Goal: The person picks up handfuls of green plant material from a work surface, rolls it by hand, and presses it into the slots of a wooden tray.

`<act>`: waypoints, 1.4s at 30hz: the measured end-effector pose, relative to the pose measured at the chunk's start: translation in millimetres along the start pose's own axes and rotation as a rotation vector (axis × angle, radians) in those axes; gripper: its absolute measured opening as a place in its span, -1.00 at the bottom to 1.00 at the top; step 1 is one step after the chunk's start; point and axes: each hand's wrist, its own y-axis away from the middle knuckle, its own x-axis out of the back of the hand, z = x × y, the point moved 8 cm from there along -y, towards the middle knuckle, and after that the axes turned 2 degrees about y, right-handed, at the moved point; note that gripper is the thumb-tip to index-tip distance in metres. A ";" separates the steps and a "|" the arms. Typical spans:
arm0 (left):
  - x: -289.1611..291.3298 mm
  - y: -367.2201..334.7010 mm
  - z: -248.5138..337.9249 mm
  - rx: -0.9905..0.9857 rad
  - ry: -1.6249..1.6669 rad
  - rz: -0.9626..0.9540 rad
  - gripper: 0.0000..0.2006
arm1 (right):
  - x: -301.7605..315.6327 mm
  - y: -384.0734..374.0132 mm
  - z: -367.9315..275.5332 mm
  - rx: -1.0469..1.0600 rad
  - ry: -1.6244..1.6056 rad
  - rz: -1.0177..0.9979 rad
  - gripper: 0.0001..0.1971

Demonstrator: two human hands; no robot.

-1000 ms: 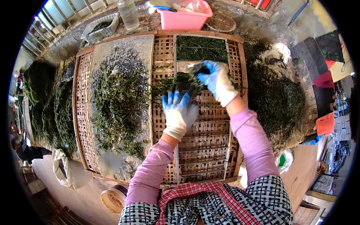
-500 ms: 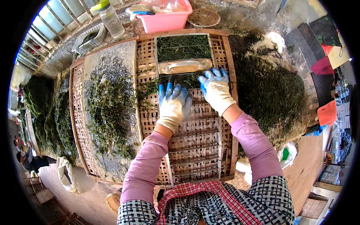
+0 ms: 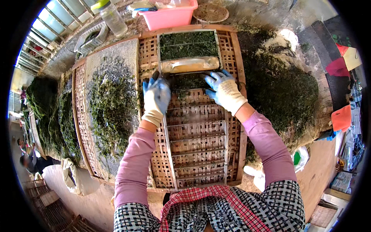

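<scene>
A metal frame with crossbars [image 3: 169, 149] lies on a woven bamboo rack [image 3: 235, 154]. Dark green, leafy seaweed-like strands [image 3: 188, 44] fill its far section. Just nearer, a wooden block with a handle [image 3: 190, 65] rests across the frame, with more strands below it. My left hand [image 3: 157, 94], in a white glove with blue fingertips, is at the frame's left edge, fingers apart but slightly blurred; any strands beneath them are hidden. My right hand [image 3: 226, 91], gloved alike, lies at the right edge beside the block, fingers spread, fingertips touching the strands.
A board with loose strands [image 3: 112, 104] is to the left, and a large dark green heap [image 3: 278, 85] to the right. Behind the rack stand a pink basin [image 3: 168, 18], a clear bottle [image 3: 113, 19] and a white tray [image 3: 92, 38]. Another person [image 3: 33, 162] is far left.
My left hand has moved left from over the frame to its left edge, where loose strands lay on the bamboo. My right hand has shifted slightly right and down.
</scene>
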 end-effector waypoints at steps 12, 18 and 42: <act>-4.0 -17.4 -27.1 -0.062 0.168 0.039 -0.63 | -22.2 -60.4 -62.2 -0.093 -0.166 -0.078 -0.70; -21.0 23.2 5.2 -0.288 -0.208 0.074 -0.57 | 10.6 -26.7 -12.2 -0.297 -0.215 0.284 -0.70; -166.4 25.8 101.7 -0.145 -0.428 -0.624 -0.47 | -0.7 -27.0 -5.2 -0.054 -0.602 0.308 -0.74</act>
